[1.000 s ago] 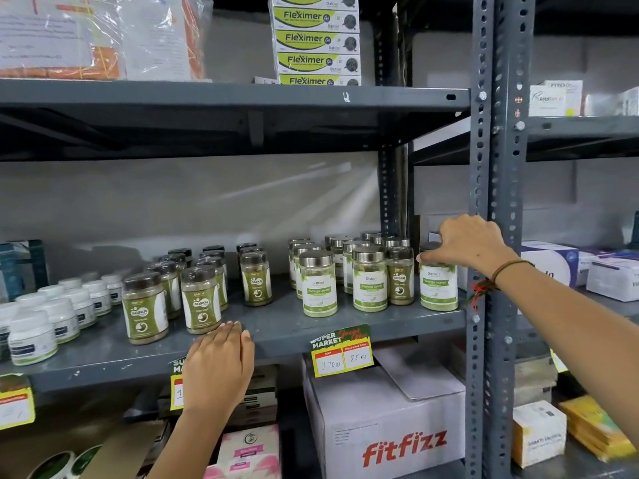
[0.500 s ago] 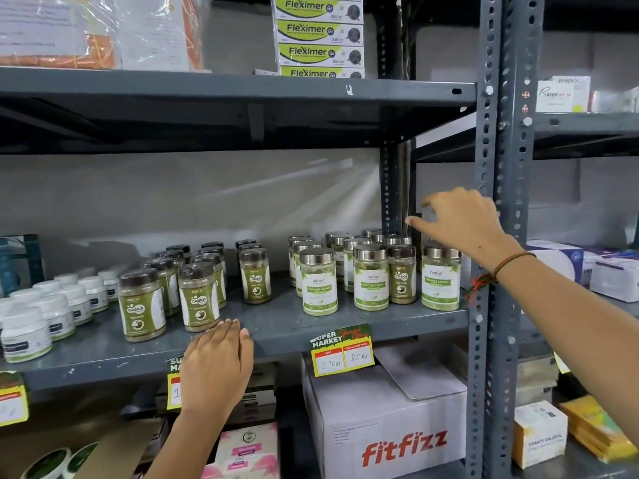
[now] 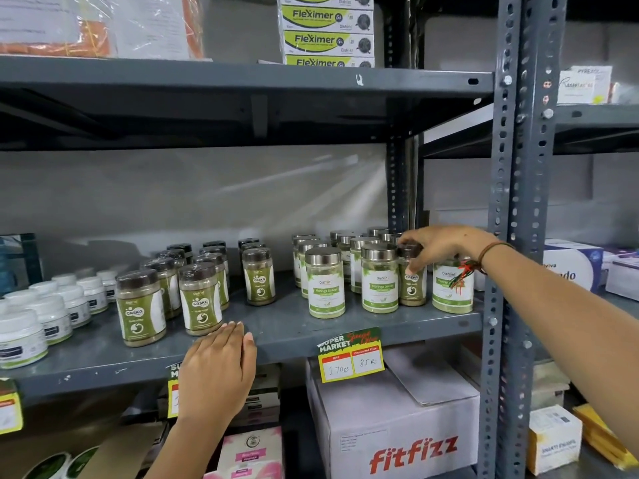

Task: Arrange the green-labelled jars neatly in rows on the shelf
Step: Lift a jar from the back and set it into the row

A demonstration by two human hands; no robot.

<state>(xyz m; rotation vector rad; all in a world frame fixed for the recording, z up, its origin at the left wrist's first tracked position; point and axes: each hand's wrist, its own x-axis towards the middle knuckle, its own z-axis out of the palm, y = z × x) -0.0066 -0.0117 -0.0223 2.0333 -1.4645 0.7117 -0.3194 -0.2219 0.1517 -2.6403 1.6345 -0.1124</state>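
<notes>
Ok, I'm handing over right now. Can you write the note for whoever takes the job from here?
Left hand: flat on the shelf edge, holding nothing.
Right hand: fingers closing around the dark lid of the stray brown-lidded jar, which stands among the silver-lidded jars.
Done: brown-lidded rows and silver-lidded rows mostly lined up.
Left: probably move the stray jar over to the brown-lidded group, then straighten the fronts.

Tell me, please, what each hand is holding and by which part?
The right hand grips the dark-lidded Gaska jar by its lid; the left hand holds nothing.
</notes>
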